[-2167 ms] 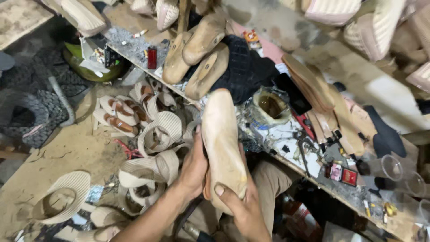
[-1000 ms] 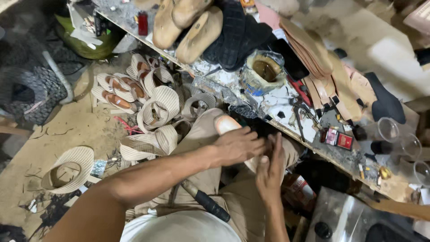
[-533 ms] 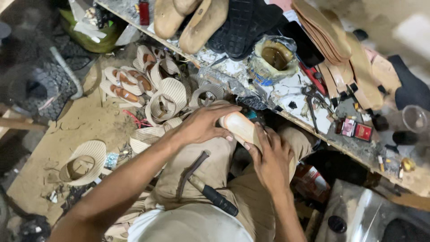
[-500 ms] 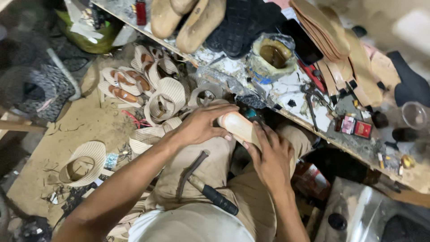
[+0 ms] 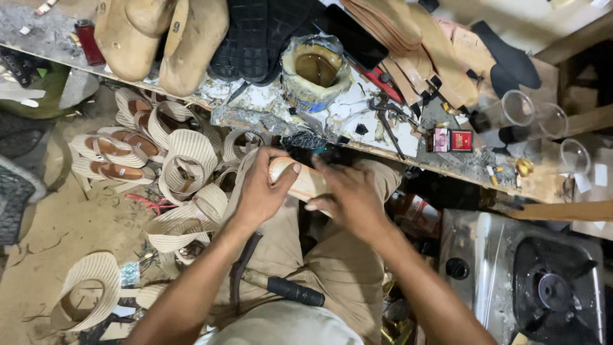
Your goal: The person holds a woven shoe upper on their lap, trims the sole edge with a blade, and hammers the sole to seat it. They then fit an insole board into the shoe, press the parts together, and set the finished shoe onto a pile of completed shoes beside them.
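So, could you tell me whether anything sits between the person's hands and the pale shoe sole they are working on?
Nothing visible does. The left hand grips the pale shoe sole directly, thumb over its end, and the right hand lies flat on it, above the lap.

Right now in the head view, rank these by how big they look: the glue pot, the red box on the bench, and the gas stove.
1. gas stove, though it sits nearer the camera
2. glue pot
3. red box
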